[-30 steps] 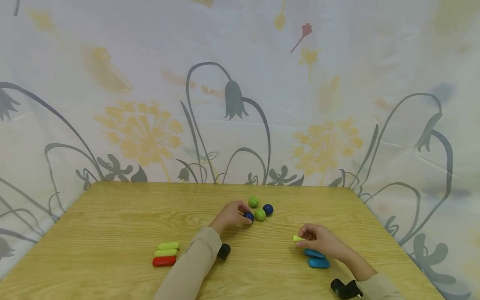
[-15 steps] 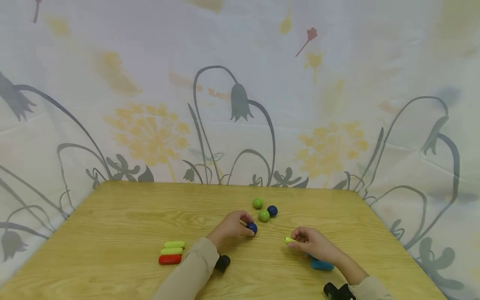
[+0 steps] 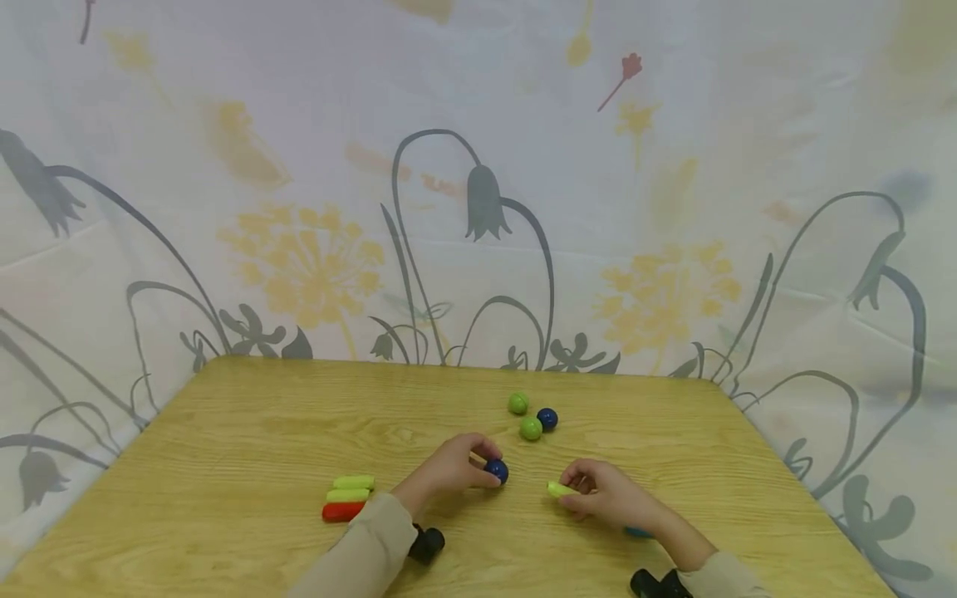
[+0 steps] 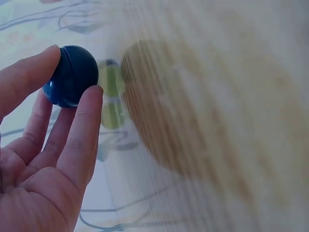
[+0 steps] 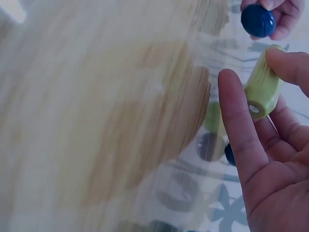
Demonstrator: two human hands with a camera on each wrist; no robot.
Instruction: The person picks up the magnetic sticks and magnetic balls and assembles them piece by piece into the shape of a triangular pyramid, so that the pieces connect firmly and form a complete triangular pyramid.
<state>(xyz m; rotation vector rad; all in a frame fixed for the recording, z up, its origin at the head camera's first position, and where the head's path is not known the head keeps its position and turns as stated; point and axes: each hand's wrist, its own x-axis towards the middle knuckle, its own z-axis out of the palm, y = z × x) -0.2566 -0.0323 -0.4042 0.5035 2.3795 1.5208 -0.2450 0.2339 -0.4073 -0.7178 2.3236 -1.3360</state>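
Note:
My left hand [image 3: 452, 465] pinches a glossy dark blue ball [image 3: 497, 473] between thumb and fingertips. A groove runs round the ball [image 4: 72, 75] in the left wrist view. To its right, my right hand [image 3: 609, 494] pinches a yellow-green cylinder [image 3: 558, 489], which points toward the ball without touching it. The right wrist view shows a hole in the end of this ribbed cylinder [image 5: 263, 89]. Behind the hands are two green balls [image 3: 518, 404] and a second blue ball [image 3: 547, 419]. A blue piece [image 3: 639, 531] is mostly hidden by my right wrist.
Left of my left hand, two yellow-green cylinders [image 3: 348, 495] and a red one [image 3: 344, 512] lie side by side on the wooden table [image 3: 224, 465]. A patterned cloth [image 3: 329, 166] hangs behind the table. Black wrist devices [image 3: 428, 546] sit by the sleeves.
My left hand has drawn the blue ball away from the other balls, toward me. My right hand has carried the yellow-green cylinder leftward, away from the blue pieces. The hands are closer together.

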